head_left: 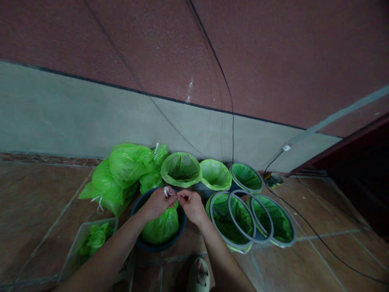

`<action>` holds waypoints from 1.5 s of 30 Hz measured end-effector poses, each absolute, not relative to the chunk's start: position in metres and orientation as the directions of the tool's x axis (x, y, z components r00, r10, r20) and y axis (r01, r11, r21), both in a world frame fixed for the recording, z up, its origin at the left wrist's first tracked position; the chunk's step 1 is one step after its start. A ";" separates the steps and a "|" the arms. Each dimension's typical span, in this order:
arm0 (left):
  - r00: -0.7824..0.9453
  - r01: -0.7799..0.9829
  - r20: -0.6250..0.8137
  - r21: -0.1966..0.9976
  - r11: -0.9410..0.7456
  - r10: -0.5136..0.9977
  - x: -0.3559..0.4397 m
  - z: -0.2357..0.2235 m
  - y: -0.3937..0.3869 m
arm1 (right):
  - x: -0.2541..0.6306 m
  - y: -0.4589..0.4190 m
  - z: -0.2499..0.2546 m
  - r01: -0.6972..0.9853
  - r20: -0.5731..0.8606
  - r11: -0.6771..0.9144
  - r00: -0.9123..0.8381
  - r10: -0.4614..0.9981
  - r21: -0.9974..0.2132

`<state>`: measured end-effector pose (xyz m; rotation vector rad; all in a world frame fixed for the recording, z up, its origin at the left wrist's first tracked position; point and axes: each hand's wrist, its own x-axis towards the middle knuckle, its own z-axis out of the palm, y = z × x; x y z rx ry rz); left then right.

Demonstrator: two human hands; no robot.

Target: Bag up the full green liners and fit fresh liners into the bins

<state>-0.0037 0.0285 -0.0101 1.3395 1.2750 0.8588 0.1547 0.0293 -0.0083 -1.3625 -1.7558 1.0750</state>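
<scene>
A full green garbage bag (161,228) bulges inside a dark blue bin (181,230) in front of me, its neck gathered at the top. Above it, my left hand (159,201) pinches a white drawstring (166,192), part of which loops over the fingers. Close by on the right, my right hand (193,205) has thumb and fingers pressed together on the same string, the fingertips nearly meeting those of the left. Just where the string meets the bag's neck is hidden by the fingers.
Tied green bags (129,164) are piled against the wall. A clear plastic tub (73,247) with crumpled green bags stands at lower left. Several lined bins (181,168) stand to the right, with a loose grey ring (233,211) across two. A black cable (316,239) crosses the floor.
</scene>
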 end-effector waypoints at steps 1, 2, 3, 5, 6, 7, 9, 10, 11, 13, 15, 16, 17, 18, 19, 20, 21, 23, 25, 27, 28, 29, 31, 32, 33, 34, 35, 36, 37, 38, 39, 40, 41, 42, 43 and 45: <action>0.169 0.166 -0.223 0.967 0.195 0.960 -0.003 -0.009 0.028 | 0.155 0.029 -0.005 0.468 0.030 0.123 -0.201 0.979 -0.875; 0.164 0.116 -0.289 0.955 0.273 0.943 -0.002 -0.006 0.028 | 0.156 0.028 -0.001 0.504 0.049 0.130 -0.170 0.984 -0.854; 0.160 0.070 -0.349 0.937 0.342 0.923 -0.002 -0.003 0.027 | 0.156 0.027 0.003 0.533 0.069 0.142 -0.153 0.986 -0.834; 0.154 -0.004 -0.427 0.901 0.433 0.891 -0.003 0.003 0.026 | 0.156 0.024 0.009 0.568 0.105 0.178 -0.159 0.982 -0.804; 0.148 -0.036 -0.446 0.889 0.456 0.882 -0.004 0.005 0.026 | 0.157 0.023 0.010 0.571 0.112 0.196 -0.179 0.977 -0.797; 0.140 -0.063 -0.455 0.882 0.467 0.879 -0.004 0.006 0.026 | 0.157 0.023 0.011 0.568 0.107 0.209 -0.207 0.972 -0.796; 0.107 -0.090 -0.447 0.885 0.456 0.888 -0.006 0.005 0.027 | 0.160 0.023 0.010 0.546 0.044 0.191 -0.270 0.962 -0.816; 0.078 -0.083 -0.425 0.899 0.431 0.902 -0.006 0.004 0.028 | 0.161 0.023 0.008 0.530 -0.013 0.154 -0.298 0.954 -0.834; 0.045 -0.057 -0.389 0.918 0.391 0.920 -0.007 0.002 0.029 | 0.163 0.024 0.006 0.516 -0.081 0.103 -0.322 0.943 -0.850; -0.003 0.072 -0.276 0.959 0.276 0.961 -0.008 -0.001 0.030 | 0.166 0.025 0.002 0.510 -0.202 0.005 -0.350 0.915 -0.860; 0.015 0.261 -0.143 0.956 0.135 0.990 -0.009 -0.002 0.031 | 0.167 0.026 -0.002 0.542 -0.251 -0.022 -0.352 0.902 -0.840; 0.043 0.340 -0.092 0.938 0.072 0.995 -0.009 -0.002 0.031 | 0.168 0.026 -0.003 0.566 -0.248 -0.009 -0.348 0.904 -0.825; 0.074 0.393 -0.057 0.919 0.024 0.996 -0.009 -0.002 0.031 | 0.168 0.026 -0.003 0.588 -0.235 0.011 -0.340 0.910 -0.809; 0.095 0.419 -0.036 0.908 -0.007 0.995 -0.009 -0.002 0.031 | 0.168 0.025 -0.003 0.607 -0.219 0.033 -0.336 0.916 -0.794; 0.105 0.424 -0.025 0.906 -0.022 0.994 -0.009 -0.002 0.031 | 0.167 0.025 -0.003 0.622 -0.205 0.053 -0.336 0.919 -0.781; 0.103 0.418 -0.017 0.908 -0.028 0.995 -0.009 -0.004 0.031 | 0.167 0.024 -0.003 0.632 -0.193 0.072 -0.341 0.920 -0.772; 0.094 0.413 -0.009 0.910 -0.031 0.996 -0.008 -0.006 0.031 | 0.166 0.024 -0.003 0.637 -0.179 0.092 -0.348 0.920 -0.765; 0.065 0.420 0.013 0.907 -0.039 0.998 -0.006 -0.011 0.031 | 0.163 0.023 -0.002 0.642 -0.151 0.126 -0.358 0.922 -0.757; 0.035 0.439 0.040 0.897 -0.052 0.999 -0.003 -0.017 0.031 | 0.161 0.023 -0.002 0.642 -0.131 0.134 -0.347 0.929 -0.755; 0.009 0.431 0.052 0.901 -0.051 0.999 0.001 -0.020 0.029 | 0.158 0.024 -0.003 0.641 -0.134 0.106 -0.314 0.940 -0.760; -0.004 0.411 0.049 0.911 -0.043 0.999 0.003 -0.021 0.028 | 0.156 0.025 -0.004 0.634 -0.143 0.084 -0.298 0.944 -0.768; -0.014 0.384 0.041 0.923 -0.033 0.999 0.005 -0.021 0.027 | 0.155 0.026 -0.005 0.620 -0.156 0.062 -0.291 0.944 -0.782; -0.020 0.334 0.018 0.943 -0.011 1.000 0.008 -0.019 0.025 | 0.154 0.028 -0.008 0.567 -0.197 0.005 -0.294 0.935 -0.824; -0.018 0.320 0.011 0.947 -0.004 1.000 0.009 -0.017 0.024 | 0.153 0.029 -0.010 0.528 -0.221 -0.033 -0.298 0.929 -0.849; -0.014 0.318 0.009 0.948 -0.004 1.000 0.009 -0.016 0.024 | 0.153 0.029 -0.012 0.483 -0.244 -0.074 -0.299 0.923 -0.872; -0.008 0.325 0.010 0.946 -0.007 1.000 0.009 -0.015 0.024 | 0.153 0.030 -0.014 0.437 -0.264 -0.116 -0.294 0.919 -0.892; -0.002 0.337 0.012 0.941 -0.011 1.000 0.009 -0.014 0.024 | 0.153 0.030 -0.016 0.396 -0.278 -0.152 -0.284 0.918 -0.906; 0.004 0.351 0.013 0.936 -0.014 1.000 0.008 -0.013 0.024 | 0.153 0.031 -0.018 0.364 -0.283 -0.173 -0.276 0.918 -0.915; 0.012 0.364 0.010 0.931 -0.014 1.000 0.007 -0.013 0.025 | 0.153 0.031 -0.019 0.343 -0.279 -0.178 -0.273 0.920 -0.922; 0.022 0.375 0.003 0.927 -0.011 1.000 0.006 -0.012 0.025 | 0.153 0.031 -0.020 0.331 -0.270 -0.173 -0.273 0.923 -0.927; 0.034 0.381 -0.008 0.925 -0.005 0.999 0.005 -0.012 0.025 | 0.153 0.031 -0.020 0.328 -0.259 -0.164 -0.272 0.927 -0.930; 0.045 0.381 -0.023 0.925 0.004 0.999 0.004 -0.011 0.026 | 0.153 0.032 -0.020 0.334 -0.249 -0.152 -0.268 0.931 -0.930; 0.054 0.376 -0.038 0.926 0.015 0.998 0.004 -0.011 0.026 | 0.153 0.032 -0.019 0.352 -0.239 -0.138 -0.259 0.936 -0.926; 0.063 0.371 -0.050 0.928 0.024 0.997 0.004 -0.010 0.027 | 0.153 0.032 -0.017 0.390 -0.224 -0.115 -0.247 0.943 -0.914; 0.070 0.370 -0.059 0.929 0.029 0.996 0.003 -0.008 0.027 | 0.153 0.032 -0.014 0.451 -0.200 -0.077 -0.232 0.952 -0.889; 0.083 0.385 -0.060 0.922 0.023 0.995 0.002 -0.006 0.029 | 0.153 0.031 -0.007 0.619 -0.124 0.031 -0.207 0.970 -0.785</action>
